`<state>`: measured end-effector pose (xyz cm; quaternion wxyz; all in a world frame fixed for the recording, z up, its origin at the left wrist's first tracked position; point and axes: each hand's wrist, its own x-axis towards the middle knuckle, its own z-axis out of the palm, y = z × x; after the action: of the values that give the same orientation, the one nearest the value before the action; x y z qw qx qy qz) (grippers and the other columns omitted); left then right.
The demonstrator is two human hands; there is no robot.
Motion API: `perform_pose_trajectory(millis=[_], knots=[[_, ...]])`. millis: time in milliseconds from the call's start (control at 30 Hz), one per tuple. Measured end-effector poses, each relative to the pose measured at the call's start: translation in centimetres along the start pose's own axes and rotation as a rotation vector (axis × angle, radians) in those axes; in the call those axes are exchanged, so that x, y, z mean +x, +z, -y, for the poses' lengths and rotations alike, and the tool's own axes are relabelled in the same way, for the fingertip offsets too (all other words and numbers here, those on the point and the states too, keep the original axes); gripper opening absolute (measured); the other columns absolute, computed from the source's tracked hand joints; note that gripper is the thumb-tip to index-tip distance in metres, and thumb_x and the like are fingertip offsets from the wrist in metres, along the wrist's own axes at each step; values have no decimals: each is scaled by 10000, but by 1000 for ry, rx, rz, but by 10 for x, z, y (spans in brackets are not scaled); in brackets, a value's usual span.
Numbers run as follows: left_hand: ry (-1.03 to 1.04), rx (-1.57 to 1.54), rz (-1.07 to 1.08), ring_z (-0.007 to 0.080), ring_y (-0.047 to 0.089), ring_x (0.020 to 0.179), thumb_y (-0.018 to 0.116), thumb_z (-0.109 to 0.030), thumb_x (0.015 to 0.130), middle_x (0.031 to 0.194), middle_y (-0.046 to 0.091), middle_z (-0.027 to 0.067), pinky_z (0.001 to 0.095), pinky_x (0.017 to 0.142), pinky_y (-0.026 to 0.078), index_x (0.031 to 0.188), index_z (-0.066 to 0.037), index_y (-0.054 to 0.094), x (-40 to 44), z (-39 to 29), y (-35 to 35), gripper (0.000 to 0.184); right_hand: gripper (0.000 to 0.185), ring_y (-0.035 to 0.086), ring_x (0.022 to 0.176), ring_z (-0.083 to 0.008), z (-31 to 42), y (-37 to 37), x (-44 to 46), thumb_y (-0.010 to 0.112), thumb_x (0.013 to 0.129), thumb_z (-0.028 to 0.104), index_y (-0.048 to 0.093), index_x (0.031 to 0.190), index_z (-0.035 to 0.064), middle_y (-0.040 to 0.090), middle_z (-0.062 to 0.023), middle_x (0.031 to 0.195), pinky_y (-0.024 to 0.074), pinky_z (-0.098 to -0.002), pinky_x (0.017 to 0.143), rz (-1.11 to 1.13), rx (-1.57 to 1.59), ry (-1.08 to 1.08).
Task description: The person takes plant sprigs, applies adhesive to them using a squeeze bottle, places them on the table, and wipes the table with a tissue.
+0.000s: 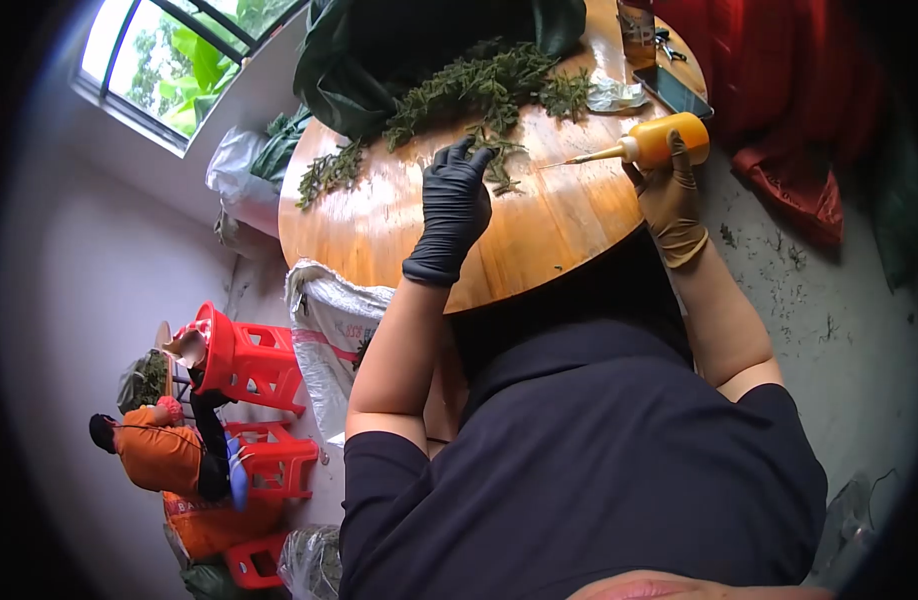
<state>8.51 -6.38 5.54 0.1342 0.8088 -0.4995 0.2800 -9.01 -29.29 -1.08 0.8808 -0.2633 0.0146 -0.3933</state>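
My left hand [457, 205], in a black glove, is over the round wooden table [569, 220]. Its fingers are bent and close on a small green sprig [501, 172], though the fingertips partly hide the grip. In a brown glove, my right hand [676, 205] holds a yellow squeeze bottle [669, 140] at the table's right edge. The bottle lies nearly level, its long thin nozzle [594, 156] pointing left toward the sprig, with a gap between them. Beyond my left hand lies a pile of green sprigs [469, 90]; another sprig [332, 178] rests near the left rim.
A dark green bag [344, 70] stands behind the pile. A phone [672, 92], a crumpled wrapper [616, 96] and a jar [636, 35] sit at the far right. A white sack [329, 340] hangs below the table. A person [159, 450] sits near red stools [254, 360].
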Motion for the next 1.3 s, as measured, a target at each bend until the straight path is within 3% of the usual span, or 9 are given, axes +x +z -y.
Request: perform_pose_trajectory(millis=[100, 200, 233, 400, 633, 733, 967, 1167, 1300], knots=[[176, 63, 142, 367, 518, 1230, 765, -194, 766, 1323, 582, 147, 471, 1010, 420, 1104, -143, 659, 6, 13, 15, 358, 465, 618, 1136, -191, 2, -3, 0, 746, 889, 400, 556, 1238, 160, 648, -30, 1166, 513, -417, 952, 44, 0, 24], [139, -42, 309, 329, 566, 1163, 768, -200, 759, 1244, 620, 121, 454, 980, 428, 1044, -137, 658, 8, 11, 12, 311, 456, 625, 1137, -194, 3, -4, 0, 741, 893, 398, 557, 1232, 154, 652, -38, 1162, 526, -416, 933, 63, -2, 33], [74, -102, 389, 307, 614, 1049, 771, -194, 750, 1091, 665, 98, 435, 923, 451, 973, -122, 655, 4, 5, 5, 261, 459, 630, 1136, -202, 2, -5, 1, 739, 895, 398, 555, 1232, 148, 654, -46, 1160, 534, -417, 919, 65, 3, 36], [46, -211, 511, 316, 639, 916, 780, -189, 742, 944, 683, 111, 402, 799, 501, 944, -99, 669, -37, -34, -39, 247, 478, 619, 1144, -199, 2, -4, 2, 735, 896, 405, 540, 1255, 156, 644, -45, 1185, 522, -418, 932, 65, 3, 37], [-146, -371, 123, 327, 602, 1115, 851, -124, 697, 1180, 611, 154, 400, 976, 469, 1264, -42, 595, -75, -52, -57, 628, 488, 609, 1153, -191, 2, -6, 2, 732, 895, 421, 539, 1258, 158, 639, -38, 1191, 506, -413, 950, 65, -31, 37], [-135, -444, -36, 300, 604, 1120, 837, -65, 714, 1175, 624, 140, 392, 971, 476, 1209, -43, 627, -85, -52, -57, 538, 487, 609, 1148, -191, 2, -3, 1, 729, 896, 422, 539, 1257, 156, 638, -37, 1194, 502, -411, 956, 92, -54, 45], [-190, -507, -94, 277, 627, 1055, 793, 22, 750, 1134, 648, 122, 362, 939, 488, 1039, -40, 702, -105, -42, -38, 310, 488, 618, 1132, -207, 3, -1, -2, 737, 893, 406, 536, 1248, 138, 637, -49, 1168, 518, -409, 933, 117, -102, 17], [-221, -498, -38, 278, 636, 1014, 810, -24, 742, 1030, 685, 113, 369, 900, 491, 1002, -50, 729, -104, -40, -21, 274, 487, 634, 1099, -232, 4, 7, -7, 738, 897, 368, 526, 1254, 113, 633, -76, 1151, 532, -431, 935, 173, -157, 24], [-278, -539, -43, 302, 615, 992, 829, -149, 727, 1037, 684, 102, 404, 879, 458, 993, -73, 722, -104, -43, -17, 297, 453, 644, 1060, -236, 2, 15, -15, 727, 910, 323, 524, 1242, 91, 631, -85, 1101, 549, -435, 908, 220, -232, 15]])
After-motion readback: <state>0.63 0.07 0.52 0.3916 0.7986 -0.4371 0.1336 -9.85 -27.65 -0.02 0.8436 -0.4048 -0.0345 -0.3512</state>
